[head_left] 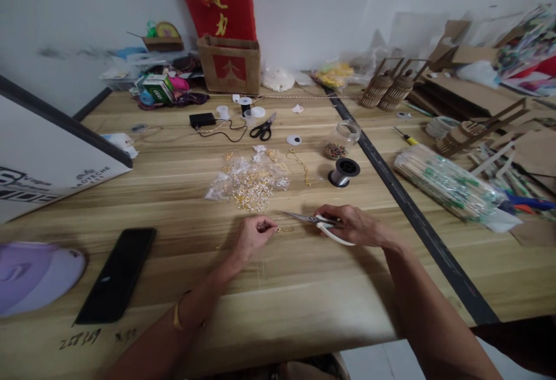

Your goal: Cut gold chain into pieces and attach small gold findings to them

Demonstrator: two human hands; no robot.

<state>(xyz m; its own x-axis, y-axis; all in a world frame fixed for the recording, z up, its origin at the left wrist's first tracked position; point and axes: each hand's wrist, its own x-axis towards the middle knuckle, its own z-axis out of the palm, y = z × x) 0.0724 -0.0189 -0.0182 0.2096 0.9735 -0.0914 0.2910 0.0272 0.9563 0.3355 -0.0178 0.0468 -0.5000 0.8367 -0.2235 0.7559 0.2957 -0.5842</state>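
My left hand [254,236] pinches one end of a short gold chain [285,230], which trails to the right over the wooden table. In my right hand [354,225] is a pair of white-handled scissors [332,233], their pointed blades directed left, just above the chain. Whether the blades are parted is too small to tell. Beyond my hands lies a pile of gold and silver jewellery findings [254,187], partly in clear bags. A second gold chain [303,165] lies to the right of the pile. Nearby stands a spool of thin wire or line [343,172].
A jar of beads [336,149] and black-handled scissors [262,131] are farther back. At left lie a black phone [116,276], a purple-and-white object [39,278] and a white board [52,160]. Bagged wooden sticks [447,183] lie right, past a black strip [391,186].
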